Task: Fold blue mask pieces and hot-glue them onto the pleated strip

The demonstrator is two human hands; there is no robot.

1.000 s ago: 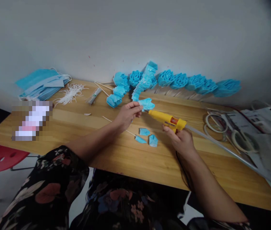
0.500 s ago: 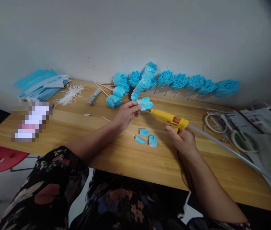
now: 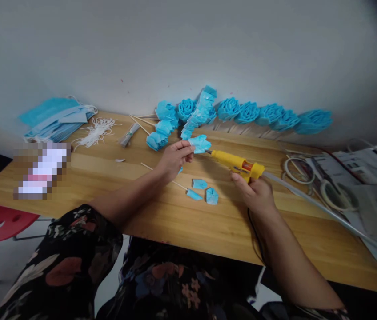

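Between the fingers of my left hand (image 3: 177, 156) is a blue fabric flower (image 3: 201, 144) with folded petals. My right hand (image 3: 256, 194) is wrapped round a yellow hot glue gun (image 3: 233, 162), its nozzle pointing left and close beside the flower; whether they touch I cannot tell. A long clear glue stick (image 3: 308, 199) trails from the gun's back end. Below the flower lie a loose blue petal (image 3: 199, 183), another folded petal (image 3: 211, 196) and a thin stick with a rolled blue bud (image 3: 194, 194) on its end.
Finished blue roses (image 3: 247, 112) line the wall, and a stack of petals (image 3: 199, 113) leans among them. At left are blue face masks (image 3: 58, 116), white ear loops (image 3: 98, 131) and a blurred-out phone (image 3: 43, 171). Tape rolls (image 3: 299, 170) and papers lie at right.
The glue gun's nozzle has drawn back slightly from the flower, to the right and down. My left hand keeps the same hold; the whole view has shifted a little.
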